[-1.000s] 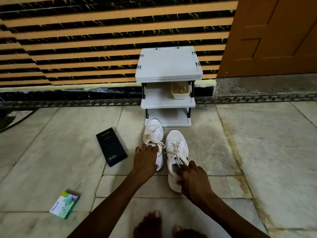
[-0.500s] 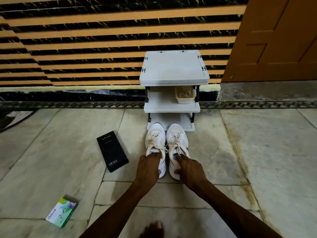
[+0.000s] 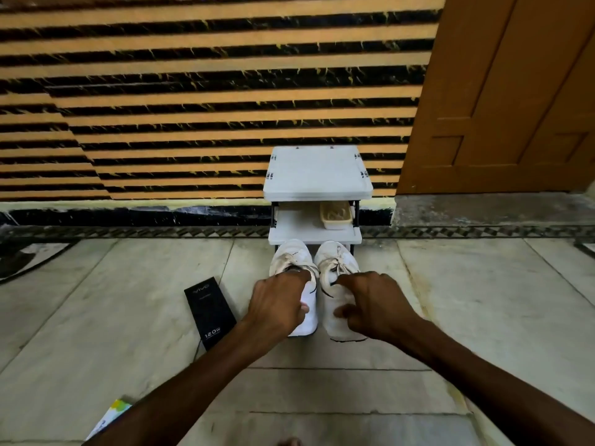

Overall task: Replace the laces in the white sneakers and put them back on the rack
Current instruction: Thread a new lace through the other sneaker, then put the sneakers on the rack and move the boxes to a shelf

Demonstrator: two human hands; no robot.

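Laces (image 3: 334,264) seen threaded | left sneaker (image 3: 291,254) is gripped by left hand (image 3: 278,304), right sneaker (image 3: 339,252) by right hand (image 3: 375,304) | toes at rack (image 3: 317,175), full seating judged outstanding

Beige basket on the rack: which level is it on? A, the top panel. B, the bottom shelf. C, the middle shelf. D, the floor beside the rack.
C: the beige basket sits at the right end of the middle shelf of the rack, just under the top panel.
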